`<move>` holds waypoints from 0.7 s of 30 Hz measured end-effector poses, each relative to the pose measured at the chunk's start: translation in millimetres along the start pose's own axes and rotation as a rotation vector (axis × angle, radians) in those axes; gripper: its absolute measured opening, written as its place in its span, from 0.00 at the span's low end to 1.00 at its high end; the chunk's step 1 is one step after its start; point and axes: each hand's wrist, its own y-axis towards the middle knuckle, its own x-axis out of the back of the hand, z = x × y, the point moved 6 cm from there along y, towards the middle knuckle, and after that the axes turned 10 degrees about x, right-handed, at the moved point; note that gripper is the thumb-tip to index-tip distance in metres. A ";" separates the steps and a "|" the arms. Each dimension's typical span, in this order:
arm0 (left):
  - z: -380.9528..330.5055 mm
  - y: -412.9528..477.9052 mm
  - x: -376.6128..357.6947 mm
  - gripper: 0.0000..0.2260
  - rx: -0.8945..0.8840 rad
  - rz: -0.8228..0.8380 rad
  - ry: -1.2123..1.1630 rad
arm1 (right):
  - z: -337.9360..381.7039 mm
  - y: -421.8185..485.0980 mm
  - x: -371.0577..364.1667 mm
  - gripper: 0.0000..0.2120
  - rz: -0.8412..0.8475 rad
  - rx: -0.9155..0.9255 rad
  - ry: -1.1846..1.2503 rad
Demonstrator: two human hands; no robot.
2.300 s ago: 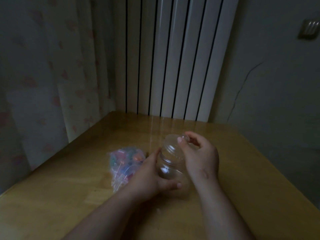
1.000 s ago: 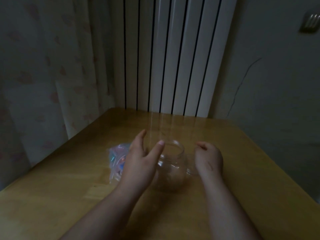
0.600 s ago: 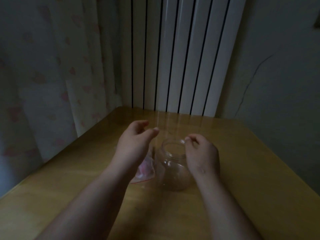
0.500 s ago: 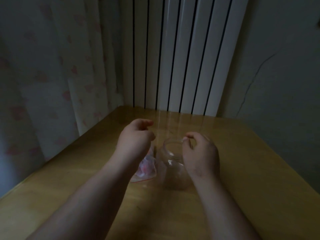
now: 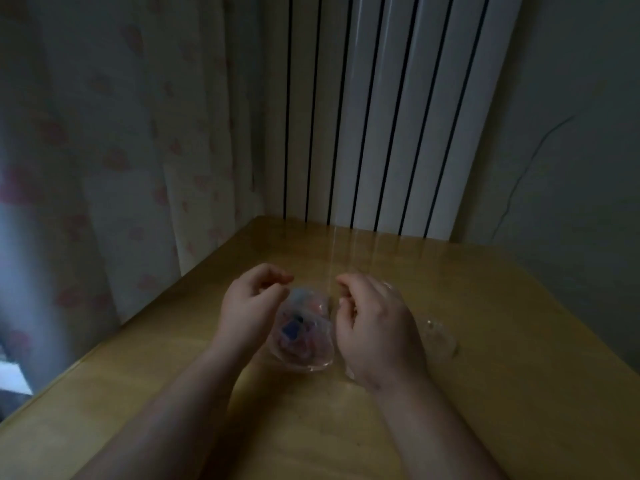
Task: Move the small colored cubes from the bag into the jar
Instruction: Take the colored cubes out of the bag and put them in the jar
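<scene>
Dim light covers a wooden table [image 5: 502,410] with a white ribbed radiator [image 5: 388,116] behind its far edge and a pink-patterned curtain [image 5: 121,150] along its left edge. Near the table's middle, a clear bag [image 5: 304,334] of small colored cubes [image 5: 291,331] stands upright between both hands. The left hand [image 5: 246,310] and right hand [image 5: 375,330] each curl their fingers onto the bag's top edge. The jar [image 5: 388,287] is mostly hidden behind the right hand. A clear lid [image 5: 437,339] lies just right of that hand.

The right hand [image 5: 374,327] hides most of the jar [image 5: 390,286], and the cubes [image 5: 292,331] in the bag [image 5: 311,355] blur together.
</scene>
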 end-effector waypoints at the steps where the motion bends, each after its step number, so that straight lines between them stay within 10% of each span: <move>1: 4.9 -0.1 2.3 0.08 0.004 -0.019 -0.038 | 4.6 1.5 2.0 0.13 -0.026 0.023 -0.017; 15: 35.6 20.7 -8.1 0.16 0.203 0.072 -0.102 | -9.8 0.7 -6.7 0.12 0.172 -0.117 -0.025; 21: 39.2 28.3 -11.5 0.22 0.037 0.195 0.362 | -5.1 1.4 -6.5 0.09 0.172 -0.036 -0.101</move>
